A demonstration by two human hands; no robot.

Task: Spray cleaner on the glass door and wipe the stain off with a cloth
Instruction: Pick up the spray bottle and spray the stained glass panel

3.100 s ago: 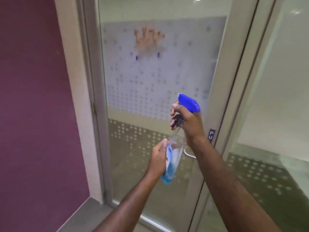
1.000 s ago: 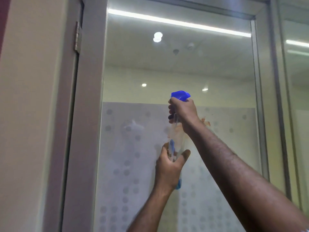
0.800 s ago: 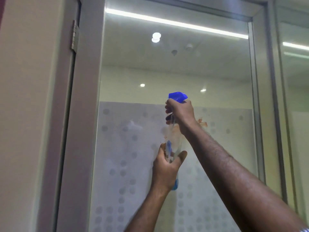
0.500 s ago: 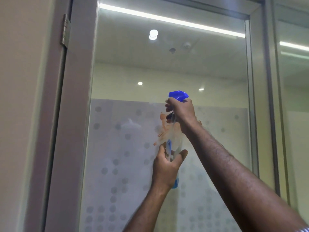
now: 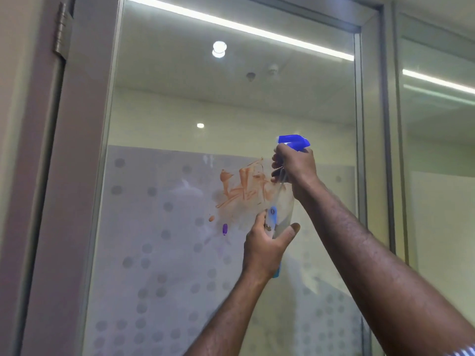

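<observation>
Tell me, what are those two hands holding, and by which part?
One spray bottle. The right hand grips its neck under the blue trigger head, and the left hand wraps the clear lower body.

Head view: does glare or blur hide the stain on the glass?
Head view: the stain reads sharp and orange; ceiling light strips glare only high on the glass door; the right hand and spray bottle cover its right edge.

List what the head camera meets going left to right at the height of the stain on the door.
Door hinge side frame → frosted dotted film → orange stain → right hand on the spray bottle → right door frame → neighbouring glass panel.
</observation>
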